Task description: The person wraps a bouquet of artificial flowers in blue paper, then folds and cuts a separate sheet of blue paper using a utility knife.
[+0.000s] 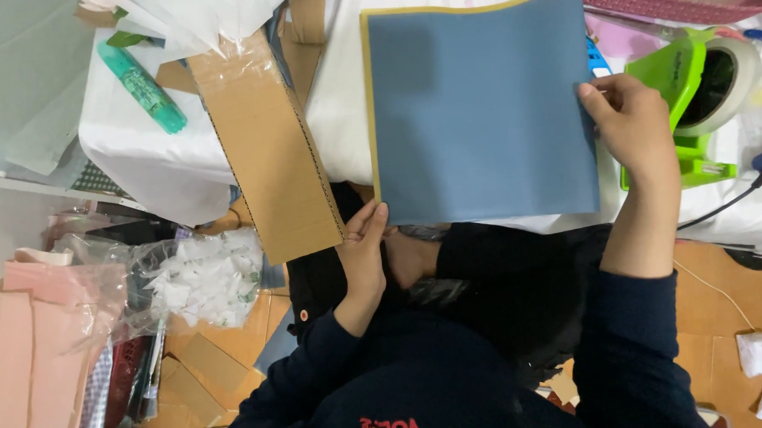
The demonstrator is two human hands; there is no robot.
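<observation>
The right hand pinches the right edge of a blue sheet with a yellow border, thumb on the face. The left hand grips its lower left corner, fingers closed round the edge. The sheet is held flat between both hands, over the white-covered table.

Risk, as judged: the thin sheet could buckle or slip, since both grips are at its margins only. It could also catch the cardboard strip just beside it, or the green tape dispenser near the right hand.
</observation>
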